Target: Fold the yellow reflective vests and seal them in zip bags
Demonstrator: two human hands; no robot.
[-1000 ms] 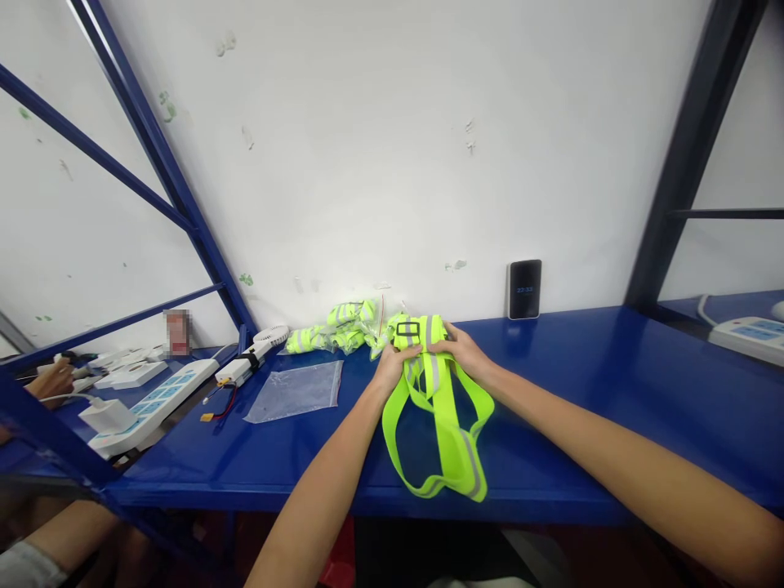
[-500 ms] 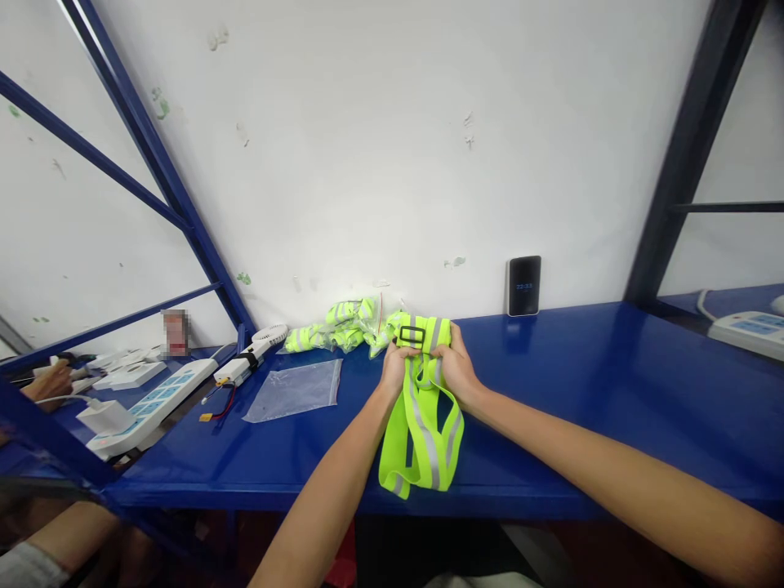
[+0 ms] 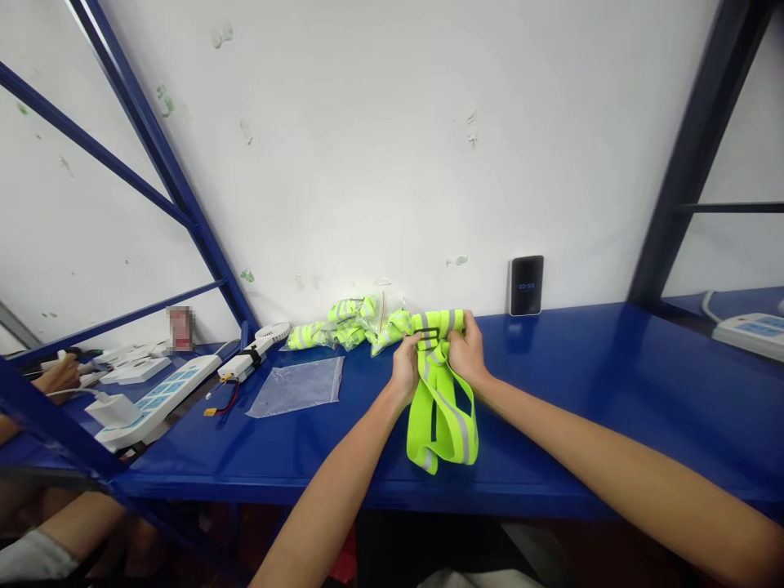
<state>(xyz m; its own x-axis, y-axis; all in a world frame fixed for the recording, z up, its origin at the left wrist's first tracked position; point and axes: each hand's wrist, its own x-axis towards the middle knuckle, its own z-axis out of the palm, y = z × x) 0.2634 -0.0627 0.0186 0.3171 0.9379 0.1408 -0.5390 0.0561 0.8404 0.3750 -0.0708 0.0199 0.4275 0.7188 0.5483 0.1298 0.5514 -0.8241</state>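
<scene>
Right of the flat plastic bag (image 3: 297, 386), the left hand (image 3: 404, 367) and right hand (image 3: 468, 354) clamp the strap (image 3: 450, 416), seemingly a folding step; gathering its dangling loops (image 3: 420, 433) calls for a steady grip.

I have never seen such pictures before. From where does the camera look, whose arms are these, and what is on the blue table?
There is no machine here. A camera worn on a person's head looks forward and down, so the two bare arms belong to the wearer. The left hand and right hand together hold a yellow-green strap with grey stripes and a dark buckle; its loops hang down.

On the blue table, left of the hands, lie a flat clear bag, bagged yellow-green straps and a white fan. To the right, a dark-faced device stands near the wall. At far left is another person's hand.
</scene>
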